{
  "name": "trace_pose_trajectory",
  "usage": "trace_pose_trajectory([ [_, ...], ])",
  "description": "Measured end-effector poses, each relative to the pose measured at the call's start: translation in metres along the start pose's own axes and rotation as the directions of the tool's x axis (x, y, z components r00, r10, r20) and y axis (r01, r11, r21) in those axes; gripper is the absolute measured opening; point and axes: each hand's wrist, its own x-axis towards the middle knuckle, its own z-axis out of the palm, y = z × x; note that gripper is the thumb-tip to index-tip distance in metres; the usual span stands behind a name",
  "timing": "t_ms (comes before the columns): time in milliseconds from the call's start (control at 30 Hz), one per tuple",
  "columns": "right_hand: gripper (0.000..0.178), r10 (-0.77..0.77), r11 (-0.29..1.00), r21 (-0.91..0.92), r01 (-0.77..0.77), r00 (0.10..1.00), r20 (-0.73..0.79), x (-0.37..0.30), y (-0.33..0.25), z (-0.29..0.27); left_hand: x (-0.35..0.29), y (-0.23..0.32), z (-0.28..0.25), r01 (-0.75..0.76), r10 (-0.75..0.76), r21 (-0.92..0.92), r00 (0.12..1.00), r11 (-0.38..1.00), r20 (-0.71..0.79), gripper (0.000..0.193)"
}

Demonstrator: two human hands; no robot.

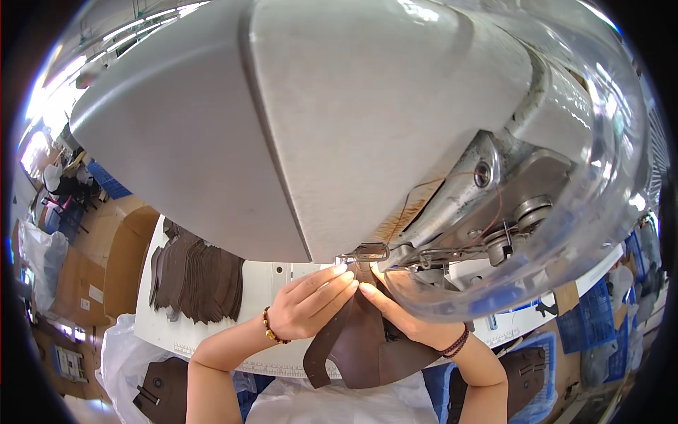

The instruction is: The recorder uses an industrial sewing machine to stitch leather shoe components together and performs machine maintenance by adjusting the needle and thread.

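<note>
Brown leather-like panels [359,339], joined along a middle seam, hang over the table's near edge from beneath the head of a grey sewing machine [381,141]. My left hand [311,302] has its fingers pressed together on the upper left side of the work, close to the needle area. On the other side, my right hand [406,318] holds the panel, its index finger and thumb reaching up by the presser area. The needle itself is hidden behind the machine head and my fingertips. A clear plastic shield [452,304] curves just above my right hand.
A stack of brown cut pieces [198,275] lies on the white table [265,283], left of my hands. Below left, a brown piece [166,389] rests on clear plastic. Blue crates [586,325] stand at right, a cardboard box [131,261] at left.
</note>
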Motion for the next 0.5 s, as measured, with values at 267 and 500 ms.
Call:
trace_pose_trajectory([
  [267,0.054,-0.062,0.998,-0.006,0.062,0.998,0.019,0.000,0.002,-0.001,0.008,0.001,-0.013,-0.060,0.060,0.025,0.998,0.998,0.005,0.028],
  [500,0.047,0.008,0.996,0.088,-0.006,1.000,-0.028,0.010,-0.002,-0.001,0.013,-0.004,-0.012,-0.086,0.085,0.029,0.996,0.996,0.009,0.027],
])
